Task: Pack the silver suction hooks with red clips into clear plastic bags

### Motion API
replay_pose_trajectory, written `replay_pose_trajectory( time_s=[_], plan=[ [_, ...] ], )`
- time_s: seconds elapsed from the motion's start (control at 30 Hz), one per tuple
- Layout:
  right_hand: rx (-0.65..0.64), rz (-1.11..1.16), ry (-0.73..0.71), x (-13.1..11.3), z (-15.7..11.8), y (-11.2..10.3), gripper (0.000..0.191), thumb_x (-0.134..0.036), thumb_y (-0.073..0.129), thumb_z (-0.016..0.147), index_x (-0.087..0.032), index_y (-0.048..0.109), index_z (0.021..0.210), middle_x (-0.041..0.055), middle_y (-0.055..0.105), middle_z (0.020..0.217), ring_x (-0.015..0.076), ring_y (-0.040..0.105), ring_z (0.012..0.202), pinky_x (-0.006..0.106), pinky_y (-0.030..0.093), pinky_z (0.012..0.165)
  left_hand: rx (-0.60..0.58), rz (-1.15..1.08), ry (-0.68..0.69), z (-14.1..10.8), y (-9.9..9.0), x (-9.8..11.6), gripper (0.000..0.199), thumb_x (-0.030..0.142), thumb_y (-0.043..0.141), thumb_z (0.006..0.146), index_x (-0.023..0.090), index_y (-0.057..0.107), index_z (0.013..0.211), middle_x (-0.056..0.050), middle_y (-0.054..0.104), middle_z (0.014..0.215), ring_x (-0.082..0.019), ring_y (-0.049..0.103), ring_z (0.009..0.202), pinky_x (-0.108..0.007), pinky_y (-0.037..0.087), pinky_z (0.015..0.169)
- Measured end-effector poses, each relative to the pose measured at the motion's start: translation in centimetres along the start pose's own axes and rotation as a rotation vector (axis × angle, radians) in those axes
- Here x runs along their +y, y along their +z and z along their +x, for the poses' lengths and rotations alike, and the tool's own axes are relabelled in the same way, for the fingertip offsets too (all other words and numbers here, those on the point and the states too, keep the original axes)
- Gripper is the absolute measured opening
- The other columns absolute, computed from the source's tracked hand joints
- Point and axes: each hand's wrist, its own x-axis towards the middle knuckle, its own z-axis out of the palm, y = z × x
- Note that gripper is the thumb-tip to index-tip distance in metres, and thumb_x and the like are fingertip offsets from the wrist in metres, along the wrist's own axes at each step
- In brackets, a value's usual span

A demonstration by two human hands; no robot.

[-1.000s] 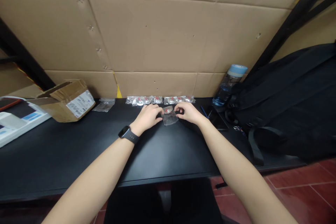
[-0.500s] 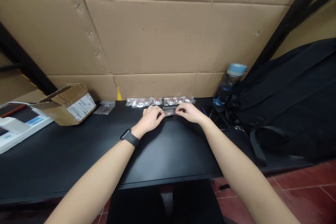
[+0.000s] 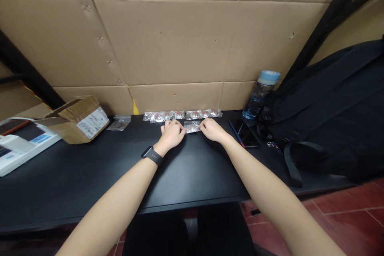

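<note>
A small clear plastic packet (image 3: 192, 127) with a bit of red on it lies between my hands on the black table (image 3: 192, 172). My left hand (image 3: 172, 133), below a dark wristwatch (image 3: 152, 155), pinches the packet's left end. At the other end, the closed fingers of my right hand (image 3: 211, 129) grip its right edge. Just behind stands a row of similar bagged round silvery pieces with red marks, in a left group (image 3: 163, 116) and a right group (image 3: 203, 114) along the cardboard wall.
To the left are an open cardboard box (image 3: 75, 122), a flat clear bag (image 3: 119, 123) and a white device (image 3: 27, 148). On the right stand a blue-capped bottle (image 3: 260, 96), a phone (image 3: 247, 133), a pen (image 3: 237, 134), keys (image 3: 274, 146) and a black backpack (image 3: 333, 112).
The packet has come down flatter onto the table between my hands. Both hands have moved slightly, and the phone and pen show more beside my right wrist.
</note>
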Motion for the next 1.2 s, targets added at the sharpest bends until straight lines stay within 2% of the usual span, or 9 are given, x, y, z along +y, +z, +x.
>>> replay_pose_trajectory(
  time_s=[0.17, 0.27, 0.33, 0.5, 0.6, 0.77, 0.9, 1.07, 1.2],
  plan=[
    [0.109, -0.054, 0.047, -0.6, -0.4, 0.2, 0.018, -0.03, 0.064, 0.092, -0.018, 0.069, 0.104, 0.0122, 0.066, 0.11, 0.0269, 0.06, 0.106, 0.035, 0.047, 0.091, 0.094, 0.156, 0.028, -0.2, -0.1, 0.3, 0.025, 0.041, 0.055, 0.096, 0.022, 0.07, 0.091, -0.013, 0.063, 0.118, -0.036, 0.047, 0.119, -0.051, 0.039, 0.097],
    [0.151, -0.061, -0.104, -0.3, -0.3, 0.2, 0.034, -0.023, 0.069, 0.088, -0.022, 0.066, 0.122, 0.0106, 0.062, 0.124, 0.027, 0.055, 0.115, 0.039, 0.045, 0.1, 0.145, 0.201, 0.117, -0.3, -0.2, 0.2, 0.021, 0.035, 0.06, 0.093, 0.025, 0.067, 0.11, -0.012, 0.063, 0.125, -0.035, 0.046, 0.121, -0.05, 0.039, 0.098],
    [0.094, -0.061, -0.211, 0.1, -0.2, 0.2, 0.038, -0.013, 0.064, 0.087, -0.026, 0.068, 0.123, 0.0082, 0.062, 0.129, 0.0268, 0.054, 0.119, 0.041, 0.043, 0.105, 0.147, 0.217, 0.198, -0.3, -0.2, -0.1, 0.03, 0.03, 0.059, 0.093, 0.029, 0.065, 0.123, -0.009, 0.06, 0.134, -0.035, 0.043, 0.126, -0.051, 0.037, 0.1],
    [-0.012, -0.058, -0.228, 0.6, -0.1, 0.7, 0.061, 0.001, 0.054, 0.079, -0.028, 0.066, 0.131, 0.0047, 0.065, 0.136, 0.0281, 0.054, 0.123, 0.044, 0.041, 0.104, 0.075, 0.211, 0.27, -0.3, 0.1, -0.6, 0.041, 0.02, 0.047, 0.095, 0.032, 0.065, 0.131, -0.005, 0.061, 0.139, -0.034, 0.042, 0.13, -0.054, 0.033, 0.103],
    [-0.018, -0.023, -0.199, 0.4, -0.2, 0.8, 0.05, -0.009, 0.06, 0.083, -0.028, 0.066, 0.129, 0.0052, 0.069, 0.129, 0.0291, 0.057, 0.119, 0.045, 0.042, 0.1, 0.019, 0.179, 0.255, -0.3, 0.0, -0.3, 0.041, 0.025, 0.052, 0.091, 0.03, 0.067, 0.129, -0.007, 0.065, 0.134, -0.034, 0.043, 0.129, -0.055, 0.032, 0.104],
    [-0.001, 0.003, -0.179, 0.2, -0.2, 0.7, 0.023, -0.029, 0.059, 0.096, -0.028, 0.072, 0.114, 0.0056, 0.074, 0.118, 0.0287, 0.061, 0.114, 0.047, 0.041, 0.098, 0.091, 0.182, 0.198, -0.4, -0.3, 0.1, 0.029, 0.04, 0.061, 0.088, 0.025, 0.075, 0.109, -0.01, 0.067, 0.127, -0.037, 0.044, 0.127, -0.056, 0.032, 0.104],
    [-0.006, 0.001, -0.182, 0.0, -0.3, 0.5, 0.018, -0.026, 0.061, 0.094, -0.026, 0.074, 0.107, 0.0068, 0.074, 0.116, 0.0289, 0.06, 0.114, 0.047, 0.04, 0.097, 0.123, 0.173, 0.184, -0.5, -0.4, 0.0, 0.022, 0.032, 0.058, 0.092, 0.025, 0.075, 0.104, -0.01, 0.069, 0.121, -0.035, 0.047, 0.125, -0.054, 0.033, 0.103],
    [0.046, 0.082, -0.188, -1.0, -0.7, 0.1, 0.044, -0.023, 0.076, 0.082, -0.028, 0.066, 0.124, 0.0074, 0.068, 0.13, 0.0307, 0.057, 0.121, 0.048, 0.042, 0.098, 0.184, 0.136, 0.163, -0.5, -0.6, 0.0, 0.021, 0.036, 0.06, 0.094, 0.023, 0.076, 0.092, -0.01, 0.069, 0.118, -0.035, 0.048, 0.121, -0.054, 0.035, 0.1],
    [0.076, 0.256, -0.154, -1.0, -0.5, 0.4, 0.019, -0.025, 0.071, 0.087, -0.024, 0.07, 0.106, 0.005, 0.076, 0.105, 0.024, 0.067, 0.1, 0.04, 0.048, 0.092, 0.177, 0.05, 0.155, -0.5, -0.8, 0.1, 0.025, 0.042, 0.061, 0.094, 0.023, 0.076, 0.088, -0.008, 0.07, 0.117, -0.034, 0.05, 0.118, -0.053, 0.035, 0.098]
  ],
)
